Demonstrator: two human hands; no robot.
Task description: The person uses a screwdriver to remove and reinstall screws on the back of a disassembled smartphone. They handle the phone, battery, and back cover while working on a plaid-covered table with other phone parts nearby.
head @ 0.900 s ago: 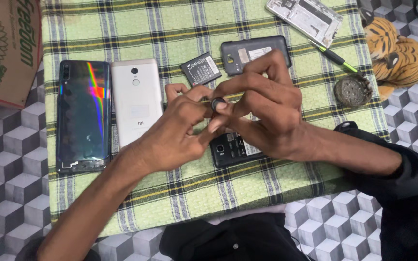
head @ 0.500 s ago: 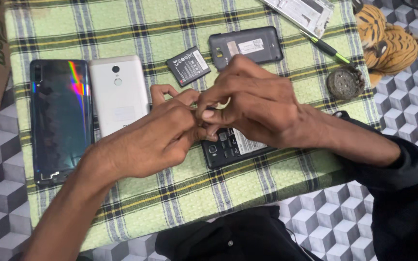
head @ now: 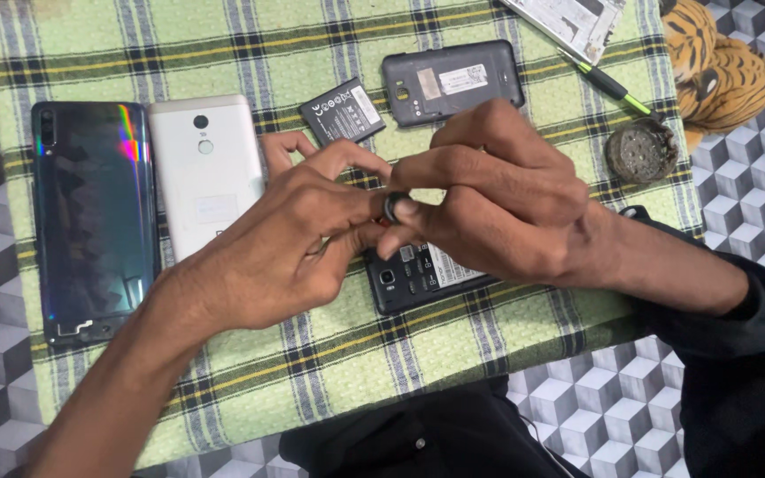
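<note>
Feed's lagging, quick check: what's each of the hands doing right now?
Left hand: closed in a pinch on the small dark ring-shaped part.
Right hand: fingers curled, pinching the same part from the other side.

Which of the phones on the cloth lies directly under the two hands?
The open black phone with its back cover off, partly hidden beneath both hands. The glossy dark phone and white phone lie apart, further left.

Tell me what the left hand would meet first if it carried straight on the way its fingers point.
The left hand points right, so it meets the small dark ring it already pinches, then the right hand.
</note>
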